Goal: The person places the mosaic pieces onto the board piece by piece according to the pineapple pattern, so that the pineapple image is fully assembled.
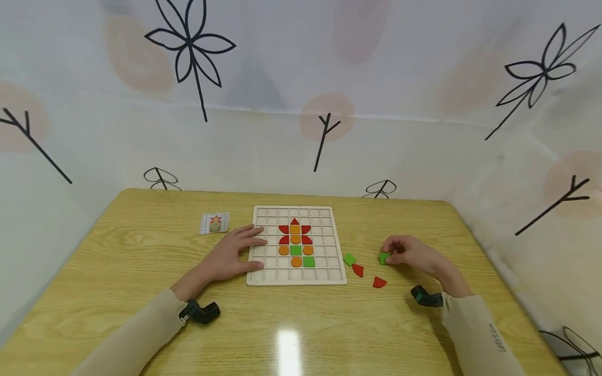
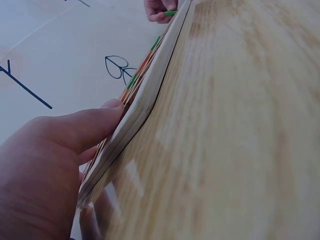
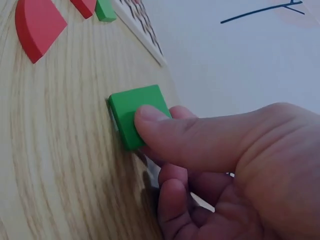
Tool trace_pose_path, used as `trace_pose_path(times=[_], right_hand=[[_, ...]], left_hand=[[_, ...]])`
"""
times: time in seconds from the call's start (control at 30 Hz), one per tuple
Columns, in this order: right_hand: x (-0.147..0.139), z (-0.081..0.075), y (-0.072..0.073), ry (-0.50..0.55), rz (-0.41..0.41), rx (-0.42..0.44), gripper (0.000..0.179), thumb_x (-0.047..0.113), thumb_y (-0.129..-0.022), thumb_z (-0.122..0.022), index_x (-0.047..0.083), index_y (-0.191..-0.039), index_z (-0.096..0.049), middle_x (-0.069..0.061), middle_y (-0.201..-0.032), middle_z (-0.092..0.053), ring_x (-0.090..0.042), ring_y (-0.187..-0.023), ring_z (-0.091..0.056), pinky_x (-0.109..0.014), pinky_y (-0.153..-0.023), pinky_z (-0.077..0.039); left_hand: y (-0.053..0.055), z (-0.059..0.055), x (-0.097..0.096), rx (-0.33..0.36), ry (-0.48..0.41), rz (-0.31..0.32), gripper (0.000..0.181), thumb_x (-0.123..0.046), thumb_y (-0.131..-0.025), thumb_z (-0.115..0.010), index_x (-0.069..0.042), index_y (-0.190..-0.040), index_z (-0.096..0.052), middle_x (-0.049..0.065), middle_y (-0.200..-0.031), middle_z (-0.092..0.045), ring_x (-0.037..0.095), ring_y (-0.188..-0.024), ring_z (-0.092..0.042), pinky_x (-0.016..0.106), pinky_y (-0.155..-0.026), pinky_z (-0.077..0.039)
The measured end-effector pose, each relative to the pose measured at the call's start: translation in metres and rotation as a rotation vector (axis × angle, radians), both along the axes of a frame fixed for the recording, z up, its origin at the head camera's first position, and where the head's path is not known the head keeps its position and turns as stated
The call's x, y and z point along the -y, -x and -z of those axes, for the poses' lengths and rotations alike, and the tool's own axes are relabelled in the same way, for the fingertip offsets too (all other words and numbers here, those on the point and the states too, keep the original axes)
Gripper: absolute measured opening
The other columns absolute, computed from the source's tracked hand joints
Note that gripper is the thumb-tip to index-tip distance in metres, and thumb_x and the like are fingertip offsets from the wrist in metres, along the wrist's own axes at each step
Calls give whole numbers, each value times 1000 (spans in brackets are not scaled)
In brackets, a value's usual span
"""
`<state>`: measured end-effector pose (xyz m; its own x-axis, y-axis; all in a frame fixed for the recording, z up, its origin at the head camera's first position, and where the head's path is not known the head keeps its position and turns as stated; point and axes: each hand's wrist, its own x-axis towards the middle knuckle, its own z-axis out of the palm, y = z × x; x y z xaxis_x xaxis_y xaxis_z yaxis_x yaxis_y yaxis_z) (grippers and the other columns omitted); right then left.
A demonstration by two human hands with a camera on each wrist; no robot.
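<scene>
Between thumb and fingers, my right hand (image 1: 414, 254) pinches a green square tile (image 3: 135, 107), close over the table right of the grid board. My left hand (image 1: 232, 254) rests on the left edge of the wooden grid board (image 1: 329, 219), fingers spread and thumb over the rim. Red, orange and green pieces fill some middle cells of the board: a red triangle on top, red quarter circles at the sides, orange rounds and green squares below. Beside the board's right edge lie another green square (image 1: 349, 259) and two red quarter circles, one (image 1: 358, 270) near it and one (image 1: 379, 282) nearer me.
A small card (image 1: 215, 223) printed with a coloured pattern on a grid lies left of the board. The wooden table (image 1: 235, 334) ends at a patterned cloth (image 1: 263, 151) behind and at the sides. Dark wrist devices sit at both sleeves.
</scene>
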<state>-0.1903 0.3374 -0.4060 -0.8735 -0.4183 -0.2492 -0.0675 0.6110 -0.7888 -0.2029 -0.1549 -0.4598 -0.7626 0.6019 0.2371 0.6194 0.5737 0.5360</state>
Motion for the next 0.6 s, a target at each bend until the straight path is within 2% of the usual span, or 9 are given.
trace_pose_path(times=[0.23, 0.4, 0.5, 0.6], right_hand=[[5, -3, 1, 13, 156, -1, 16, 4, -95, -66, -4, -106, -58, -12, -97, -60, -21, -88, -56, -27, -74, -52], [19, -3, -2, 17, 283, -14, 19, 8, -97, -65, -5, -110, -59, -12, -99, -61, -21, -88, -61, -27, -74, -57], [31, -2, -3, 40, 301, -40, 19, 7, -97, -64, -6, -111, -59, -13, -99, -61, -21, -87, -63, -28, -74, -58], [45, 0, -3, 47, 279, -91, 18, 5, -98, -63, -6, -111, -60, -14, -98, -62, -21, -87, -63, -28, -73, -57]], left_hand=[[2, -1, 0, -4, 6, -1, 57, -47, -88, -74, -18, -136, -64, 4, -156, -41, 30, -147, -27, 61, -114, -23], [2, 0, -2, 1, 1, 2, 56, -47, -88, -74, -18, -135, -64, 4, -156, -41, 30, -148, -26, 61, -114, -23], [1, 0, -2, 3, -3, 1, 56, -46, -88, -74, -18, -135, -64, 4, -156, -41, 30, -148, -26, 61, -114, -22], [0, 0, -1, 5, -2, 0, 56, -46, -88, -74, -17, -135, -64, 4, -156, -41, 30, -148, -26, 61, -114, -23]])
